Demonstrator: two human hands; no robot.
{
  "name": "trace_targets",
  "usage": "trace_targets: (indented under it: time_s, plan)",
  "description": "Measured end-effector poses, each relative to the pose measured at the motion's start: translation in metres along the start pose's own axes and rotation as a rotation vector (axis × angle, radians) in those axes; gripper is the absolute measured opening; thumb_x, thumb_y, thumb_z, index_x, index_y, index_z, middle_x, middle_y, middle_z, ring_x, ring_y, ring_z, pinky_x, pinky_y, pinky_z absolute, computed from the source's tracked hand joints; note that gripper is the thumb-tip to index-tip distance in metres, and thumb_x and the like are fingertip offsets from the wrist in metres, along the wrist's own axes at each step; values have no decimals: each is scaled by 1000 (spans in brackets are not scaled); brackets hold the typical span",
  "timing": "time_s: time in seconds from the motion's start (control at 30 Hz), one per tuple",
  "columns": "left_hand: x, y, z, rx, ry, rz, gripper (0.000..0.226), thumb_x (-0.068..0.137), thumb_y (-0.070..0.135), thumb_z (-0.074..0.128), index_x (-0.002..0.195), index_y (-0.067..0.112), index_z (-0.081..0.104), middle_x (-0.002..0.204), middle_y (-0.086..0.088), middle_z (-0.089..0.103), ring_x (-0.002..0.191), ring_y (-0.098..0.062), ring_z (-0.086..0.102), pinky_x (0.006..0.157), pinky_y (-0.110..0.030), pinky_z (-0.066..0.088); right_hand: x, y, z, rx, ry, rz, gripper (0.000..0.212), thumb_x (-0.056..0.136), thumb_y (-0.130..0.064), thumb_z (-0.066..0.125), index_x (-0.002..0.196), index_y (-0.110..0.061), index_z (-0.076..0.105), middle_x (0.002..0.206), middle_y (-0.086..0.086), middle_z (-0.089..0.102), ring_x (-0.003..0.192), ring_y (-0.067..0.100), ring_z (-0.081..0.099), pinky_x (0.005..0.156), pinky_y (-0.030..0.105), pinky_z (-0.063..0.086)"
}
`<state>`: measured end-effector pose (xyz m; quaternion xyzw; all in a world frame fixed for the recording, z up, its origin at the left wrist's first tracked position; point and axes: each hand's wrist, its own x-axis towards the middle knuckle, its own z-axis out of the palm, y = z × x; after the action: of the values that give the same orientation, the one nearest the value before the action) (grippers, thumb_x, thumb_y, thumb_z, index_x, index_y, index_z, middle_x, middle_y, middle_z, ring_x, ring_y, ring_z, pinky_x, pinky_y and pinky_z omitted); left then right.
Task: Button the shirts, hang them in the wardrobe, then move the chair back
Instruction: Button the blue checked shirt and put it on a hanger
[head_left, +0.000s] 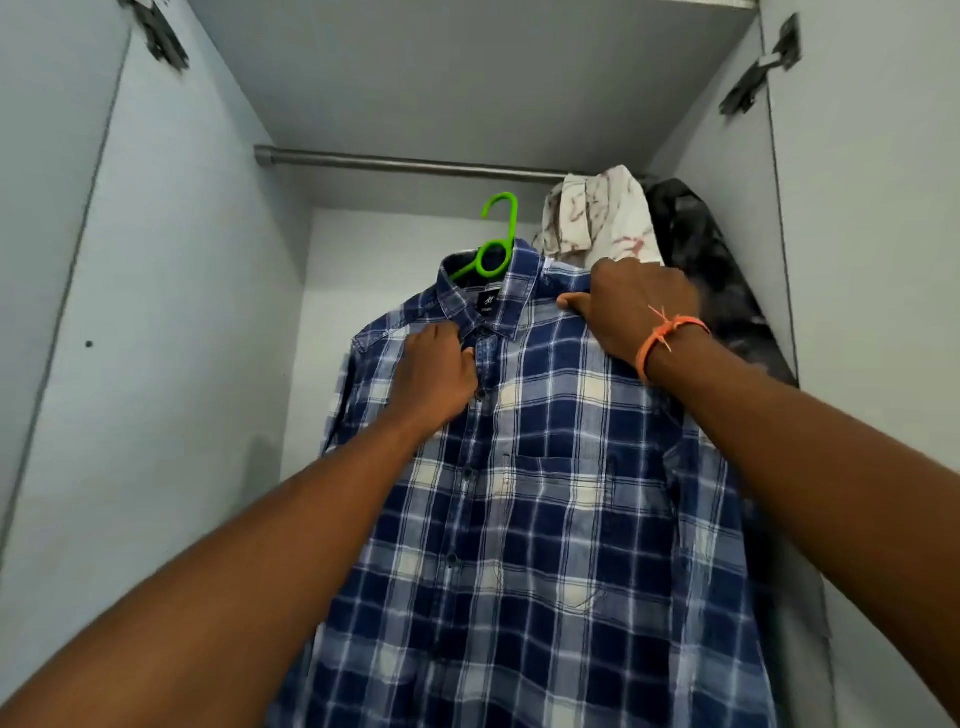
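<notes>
Shirts were partly dealt with: inside the wardrobe (156, 312) two garments (597, 218) already hung at the right end of the rail (405, 163). A blue plaid shirt (545, 493), buttoned down its front, sat on a green hanger (496, 244) whose hook was below the rail, not yet on it. The left hand (436, 374) pinched the placket under the collar; the right hand (634, 306) gripped the shoulder. No chair was visible.

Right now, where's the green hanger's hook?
In the head view, the green hanger's hook sits centre, below the rail, not yet on it, left of the white patterned shirt.
</notes>
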<state>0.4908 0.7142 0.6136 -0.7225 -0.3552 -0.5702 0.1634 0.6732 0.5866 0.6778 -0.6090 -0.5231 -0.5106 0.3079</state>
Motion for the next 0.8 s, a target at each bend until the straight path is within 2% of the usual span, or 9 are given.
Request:
trace_targets:
  time_s: [0.13, 0.2, 0.27, 0.33, 0.43, 0.5, 0.57, 0.67, 0.8]
  plan:
    - [60, -22, 36, -152, 57, -48, 13, 95, 6, 51, 105, 0, 56, 113, -14, 50, 99, -21, 47, 84, -33, 42, 55, -12, 47, -21, 28, 43, 50, 96, -55, 53, 102, -7, 67, 107, 16, 68, 97, 39, 65, 70, 35, 40]
    - [88, -33, 53, -206, 91, -69, 10, 96, 5, 48, 91, 1, 55, 101, -13, 52, 91, -21, 48, 74, -28, 41, 79, -19, 66, -64, 41, 61, 49, 97, -55, 53, 101, -8, 68, 107, 15, 68, 96, 38, 65, 69, 34, 40]
    - [119, -46, 72, -278, 111, -85, 29, 100, 10, 45, 71, 7, 47, 77, -6, 51, 74, -19, 49, 56, -22, 34, 104, -23, 87, -112, 69, 71, 49, 97, -54, 53, 101, -8, 68, 106, 15, 68, 96, 37, 66, 68, 34, 40]
    - [149, -54, 90, -368, 102, -86, 39, 103, 17, 43, 64, 12, 41, 65, -3, 46, 66, -20, 48, 52, -27, 34, 130, -23, 102, -152, 115, 80, 49, 97, -54, 53, 103, -7, 67, 105, 16, 68, 95, 37, 66, 69, 35, 40]
    - [187, -60, 109, -465, 78, -33, 33, 103, 25, 44, 73, 12, 45, 69, -3, 48, 70, -23, 51, 61, -33, 40, 164, -19, 117, -254, 157, 106, 50, 98, -54, 51, 108, -7, 65, 111, 17, 67, 102, 38, 64, 74, 36, 42]
    - [208, -60, 119, -533, 37, 27, 20, 102, 24, 45, 96, 7, 52, 73, 0, 48, 70, -19, 50, 55, -30, 36, 186, -16, 123, -309, 173, 127, 49, 99, -52, 50, 111, -7, 64, 114, 18, 66, 106, 38, 62, 77, 38, 43]
    - [222, -59, 125, -555, 12, 82, 25, 101, 23, 47, 115, 3, 51, 76, 1, 50, 69, -15, 50, 52, -25, 32, 203, -13, 127, -326, 182, 162, 46, 99, -50, 51, 110, -8, 66, 115, 19, 67, 107, 39, 63, 79, 38, 45]
    - [239, -58, 138, -580, -5, 109, 12, 98, 21, 50, 100, 9, 49, 78, 1, 50, 68, -14, 48, 51, -27, 31, 222, -13, 137, -388, 182, 184, 43, 99, -49, 52, 114, -10, 64, 115, 18, 67, 108, 39, 63, 82, 39, 48]
    - [253, -61, 150, -611, -27, 92, 14, 96, 18, 54, 89, 9, 46, 73, 0, 47, 65, -15, 45, 50, -28, 31, 243, -13, 152, -458, 167, 180, 46, 96, -50, 59, 119, -12, 64, 116, 15, 67, 107, 37, 65, 79, 38, 49]
